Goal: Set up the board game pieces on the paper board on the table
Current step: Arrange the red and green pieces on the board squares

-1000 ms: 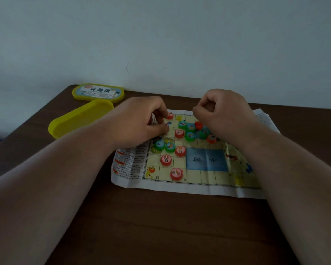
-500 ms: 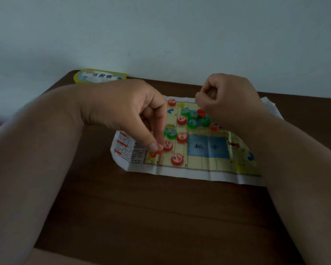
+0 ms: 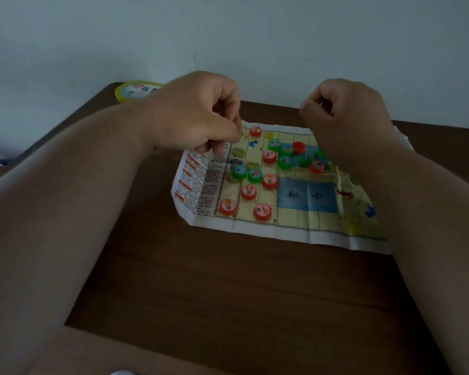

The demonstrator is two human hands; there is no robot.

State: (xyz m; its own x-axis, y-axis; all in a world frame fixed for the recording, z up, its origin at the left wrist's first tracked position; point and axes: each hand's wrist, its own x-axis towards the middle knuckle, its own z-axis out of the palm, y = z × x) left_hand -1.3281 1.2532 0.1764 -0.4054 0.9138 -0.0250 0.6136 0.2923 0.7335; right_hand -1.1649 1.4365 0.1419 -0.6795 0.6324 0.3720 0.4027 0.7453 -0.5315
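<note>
The paper board (image 3: 295,228) lies creased on the brown table (image 3: 228,288). Several red round pieces stand on its left part, among them one in the near-left corner (image 3: 228,207), one beside it (image 3: 262,211) and one at the far edge (image 3: 255,131). Green pieces (image 3: 285,161) cluster with a flipped red one (image 3: 298,147) at the far middle; two more green ones (image 3: 239,171) sit on the left. My left hand (image 3: 198,115) hovers over the board's far-left corner, fingers curled, nothing visible in it. My right hand (image 3: 347,117) is a closed fist above the far right.
A yellow box with a printed label (image 3: 136,90) sits at the table's far-left corner, partly behind my left wrist. A pale wall rises just behind the table. My right forearm covers the board's right end.
My left hand let go of a red piece at the near-left corner of the board and drew back to the far-left corner. The right fist stayed in place.
</note>
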